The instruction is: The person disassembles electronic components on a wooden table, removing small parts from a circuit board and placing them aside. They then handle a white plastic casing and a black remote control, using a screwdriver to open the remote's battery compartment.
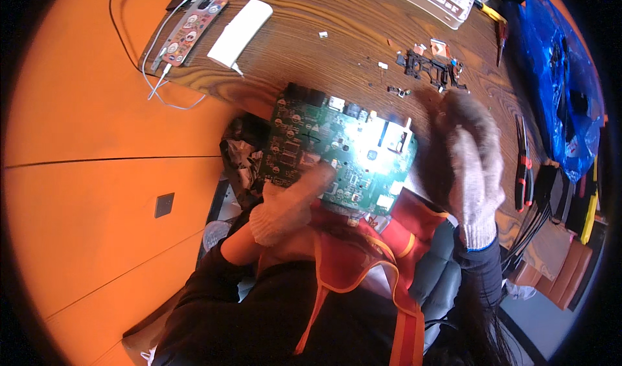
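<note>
In the head view, pinching the near left part of the green circuit board (pixel 343 151) with the gloved left hand (pixel 290 205), laying one finger across the component face and hiding the rest beneath, leaving their placement impossible to tell. Holding the board over the red apron (pixel 343 256) and the near edge of the wooden table (pixel 311 10). Extending the gloved right hand (pixel 476 171) beside the board's right end, apart from it, fingers loosely straight and slightly parted, showing nothing held. Probably risking a dip or twist at the far right corner, owing to gripping from one side only. Possibly risking a drop onto the apron or the crumpled dark wrapping (pixel 243 159), through holding so near the table edge. Perhaps risking snagged or bent parts, by pressing knitted fabric against raised components. Possibly also risking scattering the black plastic pieces (pixel 424 70), by swinging the right hand too far forward. Maybe missing fine detail too, because of glare whitening the board's right half
</note>
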`<action>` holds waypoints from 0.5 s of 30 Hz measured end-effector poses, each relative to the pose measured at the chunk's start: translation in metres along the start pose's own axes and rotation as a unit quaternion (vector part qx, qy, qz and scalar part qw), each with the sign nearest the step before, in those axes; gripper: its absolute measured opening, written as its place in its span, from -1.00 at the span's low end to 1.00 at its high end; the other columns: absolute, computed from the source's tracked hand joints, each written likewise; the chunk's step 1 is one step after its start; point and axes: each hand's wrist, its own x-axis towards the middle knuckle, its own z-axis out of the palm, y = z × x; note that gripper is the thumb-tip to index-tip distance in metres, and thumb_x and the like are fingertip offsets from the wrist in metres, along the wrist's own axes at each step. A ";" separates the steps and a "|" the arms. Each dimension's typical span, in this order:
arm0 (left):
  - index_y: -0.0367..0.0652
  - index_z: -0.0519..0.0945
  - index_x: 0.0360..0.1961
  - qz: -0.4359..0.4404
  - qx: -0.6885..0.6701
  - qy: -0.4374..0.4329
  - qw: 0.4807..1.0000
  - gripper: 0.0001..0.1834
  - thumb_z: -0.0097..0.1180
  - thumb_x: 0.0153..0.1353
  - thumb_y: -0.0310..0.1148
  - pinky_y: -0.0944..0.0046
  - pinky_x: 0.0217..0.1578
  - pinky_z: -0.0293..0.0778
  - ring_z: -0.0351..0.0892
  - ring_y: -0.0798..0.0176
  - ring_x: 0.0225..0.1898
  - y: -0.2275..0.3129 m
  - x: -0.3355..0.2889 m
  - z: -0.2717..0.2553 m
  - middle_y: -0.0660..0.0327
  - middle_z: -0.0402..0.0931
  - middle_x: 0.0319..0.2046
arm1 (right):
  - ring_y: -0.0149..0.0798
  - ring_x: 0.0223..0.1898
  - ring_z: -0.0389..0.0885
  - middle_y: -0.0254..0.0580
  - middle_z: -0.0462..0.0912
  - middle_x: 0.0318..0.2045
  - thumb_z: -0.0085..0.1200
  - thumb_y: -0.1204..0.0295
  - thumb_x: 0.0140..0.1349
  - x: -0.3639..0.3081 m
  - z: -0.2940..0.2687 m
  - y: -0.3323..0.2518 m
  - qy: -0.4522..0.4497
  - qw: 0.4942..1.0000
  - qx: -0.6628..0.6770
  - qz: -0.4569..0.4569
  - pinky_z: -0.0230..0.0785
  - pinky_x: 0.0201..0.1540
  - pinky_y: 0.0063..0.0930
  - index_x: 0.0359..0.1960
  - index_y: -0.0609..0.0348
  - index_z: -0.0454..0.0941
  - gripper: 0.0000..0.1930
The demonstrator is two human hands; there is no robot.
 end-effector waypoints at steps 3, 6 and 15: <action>-0.22 0.59 0.04 0.041 -0.002 -0.017 0.999 -0.75 0.14 0.37 -0.46 0.26 -0.15 0.60 0.62 0.34 -0.13 0.007 -0.001 0.008 0.25 0.62 -0.14 | -0.17 0.29 0.45 0.02 0.47 0.29 0.04 0.29 0.43 0.005 -0.013 0.006 -0.037 0.996 0.019 -0.074 0.29 0.32 -0.36 0.40 0.29 0.27 -0.42; -0.20 0.61 -0.03 0.070 0.105 0.011 0.992 -0.80 0.19 0.33 -0.49 0.30 -0.17 0.57 0.57 0.41 -0.17 0.010 0.000 0.013 0.29 0.61 -0.19 | -0.05 0.35 0.43 0.11 0.40 0.35 0.04 0.16 0.44 0.002 -0.024 0.007 -0.045 0.988 -0.101 -0.106 0.22 0.43 -0.21 0.39 0.33 0.28 -0.38; -0.23 0.51 0.18 0.073 0.073 -0.035 0.994 -0.59 0.11 0.28 -0.52 0.21 0.01 0.59 0.59 0.30 0.00 0.022 -0.006 0.029 0.17 0.61 0.00 | -0.10 0.35 0.40 0.04 0.41 0.34 -0.01 0.32 0.42 -0.005 -0.014 0.009 -0.014 0.993 -0.103 -0.047 0.20 0.41 -0.26 0.42 0.32 0.26 -0.42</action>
